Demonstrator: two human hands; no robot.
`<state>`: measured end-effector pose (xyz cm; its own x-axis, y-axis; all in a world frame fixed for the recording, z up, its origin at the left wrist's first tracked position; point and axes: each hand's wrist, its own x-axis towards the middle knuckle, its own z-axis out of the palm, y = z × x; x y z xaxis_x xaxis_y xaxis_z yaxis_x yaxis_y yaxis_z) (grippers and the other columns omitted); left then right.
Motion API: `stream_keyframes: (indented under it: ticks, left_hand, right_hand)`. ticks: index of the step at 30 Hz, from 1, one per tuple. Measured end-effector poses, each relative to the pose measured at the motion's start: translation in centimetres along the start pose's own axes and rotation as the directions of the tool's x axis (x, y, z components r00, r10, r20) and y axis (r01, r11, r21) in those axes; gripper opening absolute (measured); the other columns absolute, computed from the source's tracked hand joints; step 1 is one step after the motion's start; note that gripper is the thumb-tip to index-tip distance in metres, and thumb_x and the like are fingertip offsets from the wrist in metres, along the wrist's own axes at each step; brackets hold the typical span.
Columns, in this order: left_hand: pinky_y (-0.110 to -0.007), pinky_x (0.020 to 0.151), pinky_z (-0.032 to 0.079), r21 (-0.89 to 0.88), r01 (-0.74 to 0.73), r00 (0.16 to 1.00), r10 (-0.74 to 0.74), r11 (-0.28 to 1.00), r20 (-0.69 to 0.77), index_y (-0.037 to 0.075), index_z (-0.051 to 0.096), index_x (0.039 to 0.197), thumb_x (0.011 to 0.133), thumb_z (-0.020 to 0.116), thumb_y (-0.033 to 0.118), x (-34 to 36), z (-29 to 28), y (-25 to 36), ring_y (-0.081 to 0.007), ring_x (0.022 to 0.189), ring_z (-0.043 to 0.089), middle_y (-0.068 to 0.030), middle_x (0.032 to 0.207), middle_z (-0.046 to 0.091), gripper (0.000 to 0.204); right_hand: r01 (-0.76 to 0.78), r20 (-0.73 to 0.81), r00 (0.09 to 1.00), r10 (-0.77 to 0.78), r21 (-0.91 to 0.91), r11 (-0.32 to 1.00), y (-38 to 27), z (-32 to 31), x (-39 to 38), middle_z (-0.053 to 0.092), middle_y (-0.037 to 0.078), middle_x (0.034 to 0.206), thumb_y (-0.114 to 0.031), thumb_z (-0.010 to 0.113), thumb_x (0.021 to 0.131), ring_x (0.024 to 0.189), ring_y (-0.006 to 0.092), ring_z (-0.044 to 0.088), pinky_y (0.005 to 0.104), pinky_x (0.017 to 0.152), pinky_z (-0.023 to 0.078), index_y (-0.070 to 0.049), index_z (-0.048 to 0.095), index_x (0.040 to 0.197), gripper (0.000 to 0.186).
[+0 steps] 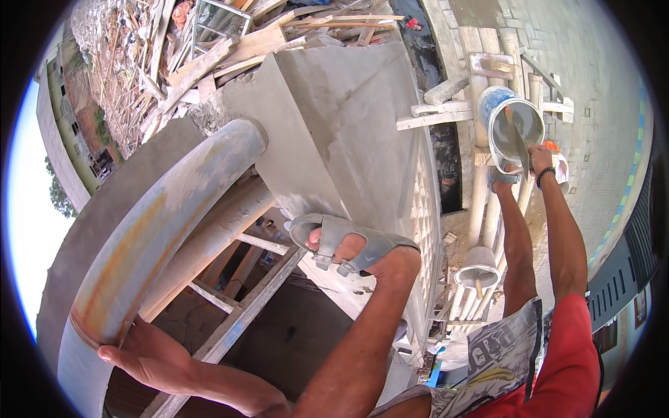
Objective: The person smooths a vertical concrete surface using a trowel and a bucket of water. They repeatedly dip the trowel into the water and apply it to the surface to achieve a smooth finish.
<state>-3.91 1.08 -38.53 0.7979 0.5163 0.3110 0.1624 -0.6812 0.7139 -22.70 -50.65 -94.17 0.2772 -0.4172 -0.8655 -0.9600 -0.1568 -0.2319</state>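
The right hand (540, 160) has its fingers closed around a trowel (519, 141), its blade reaching into the blue-and-white bucket (490, 101) of grey mortar (531, 127). Wooden poles (477, 198) run beneath that bucket, and a smaller pail (478, 258) hangs or sits below it — which, I cannot tell. Far to the bucket's lower left, the left hand (150, 359) rests against a rust-stained curved pipe (167, 216) — thumb showing, the other fingers hidden, so their grip cannot be told. A sandaled foot (348, 247) is planted between bucket and pipe.
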Motion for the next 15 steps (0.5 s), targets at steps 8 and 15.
stream_keyframes:
  ticks: [8,15]
  left_hand:
    - [-0.046,0.119,0.017,-0.102,0.048,0.997,-0.053,0.994,-0.050,-0.001,0.042,0.138,0.091,0.061,0.045,0.9,-1.5,-0.6,-0.0239,0.134,0.035,-0.0138,0.140,0.043,0.069]
    - [-0.044,0.118,0.017,-0.177,0.132,0.983,-0.152,0.975,-0.105,-0.001,0.043,0.138,0.092,0.061,0.043,1.9,-2.6,-1.0,-0.0231,0.134,0.035,-0.0133,0.139,0.044,0.066]
  right_hand:
    - [-0.178,0.262,0.964,0.052,0.482,0.858,-2.3,-2.4,-4.7,0.062,0.000,0.078,-0.025,0.052,0.095,0.059,0.0097,0.058,0.0272,0.047,0.047,-0.006,0.062,0.107,0.024]
    - [0.074,-0.131,0.988,-0.079,-0.044,0.996,-2.1,-0.8,0.6,0.061,0.005,0.070,-0.021,0.059,0.086,0.048,0.0143,0.054,0.0298,0.038,0.039,-0.003,0.065,0.098,0.022]
